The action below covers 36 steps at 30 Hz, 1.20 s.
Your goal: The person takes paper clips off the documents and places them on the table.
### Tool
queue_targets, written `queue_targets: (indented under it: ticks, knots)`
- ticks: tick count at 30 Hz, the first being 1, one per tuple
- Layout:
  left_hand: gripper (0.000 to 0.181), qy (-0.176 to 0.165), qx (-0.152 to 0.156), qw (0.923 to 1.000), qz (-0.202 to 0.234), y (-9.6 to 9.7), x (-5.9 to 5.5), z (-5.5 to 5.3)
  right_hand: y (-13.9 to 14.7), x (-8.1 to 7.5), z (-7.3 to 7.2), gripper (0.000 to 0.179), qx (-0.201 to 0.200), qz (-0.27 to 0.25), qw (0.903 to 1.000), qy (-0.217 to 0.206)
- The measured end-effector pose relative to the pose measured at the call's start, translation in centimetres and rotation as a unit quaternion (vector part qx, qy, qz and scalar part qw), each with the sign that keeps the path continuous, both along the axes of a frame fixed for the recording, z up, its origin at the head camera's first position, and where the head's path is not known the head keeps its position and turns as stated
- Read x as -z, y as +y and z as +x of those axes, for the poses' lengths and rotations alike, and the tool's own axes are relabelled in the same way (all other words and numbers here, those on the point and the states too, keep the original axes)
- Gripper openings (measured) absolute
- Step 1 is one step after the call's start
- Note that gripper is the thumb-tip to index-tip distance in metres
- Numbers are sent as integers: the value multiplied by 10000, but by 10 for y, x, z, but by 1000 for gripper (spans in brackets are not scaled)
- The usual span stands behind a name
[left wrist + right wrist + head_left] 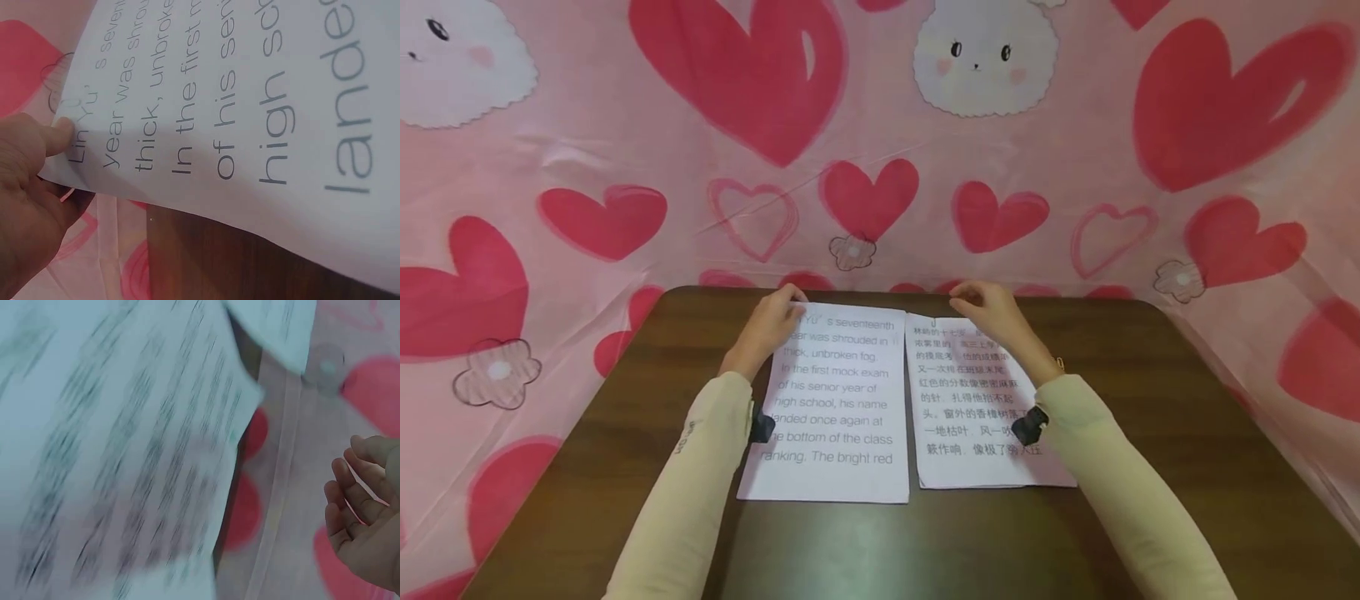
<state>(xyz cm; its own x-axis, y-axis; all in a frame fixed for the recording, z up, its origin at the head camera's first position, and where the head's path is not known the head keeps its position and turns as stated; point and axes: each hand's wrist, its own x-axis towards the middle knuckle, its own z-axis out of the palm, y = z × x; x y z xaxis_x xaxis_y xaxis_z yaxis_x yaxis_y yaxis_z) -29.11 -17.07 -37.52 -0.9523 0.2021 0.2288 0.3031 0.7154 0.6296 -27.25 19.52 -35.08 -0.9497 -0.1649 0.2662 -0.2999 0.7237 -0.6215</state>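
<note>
Your left hand (pixel 769 323) pinches English page (pixel 835 404) by top left corner, near far edge of worktop (pixel 820 554). Your right hand (pixel 996 315), loosely curled, empty, near Chinese page (pixel 962 408).

Left of centre in the head view, my left hand (pixel 767 325) pinches, its half-hidden fingers (pixel 77 204) seemingly curled; my right hand (pixel 997 318) hovers right of centre, loosely bent.
</note>
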Motion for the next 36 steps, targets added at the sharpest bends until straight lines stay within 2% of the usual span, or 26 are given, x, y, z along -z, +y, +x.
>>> queue_targets:
  ticks: [7,17,27,32,36]
  knots:
    - [16,44,-47,9999,112,4,1,2,-70,-2,-17,32,-718,-106,9974,-15]
    - [16,92,10,9998,148,10,1,4,-142,3,-34,35,-1246,209,9920,5]
    - [16,-11,36,9997,223,3,3,-1,-177,3,-39,34,-1296,346,9904,-318]
    - [16,137,45,9994,323,-1,1,-3,-189,0,-41,27,-1454,484,9879,-261]
    - [15,49,-29,9994,343,-3,1,-2,-196,3,-43,23,-1468,782,9857,-264]
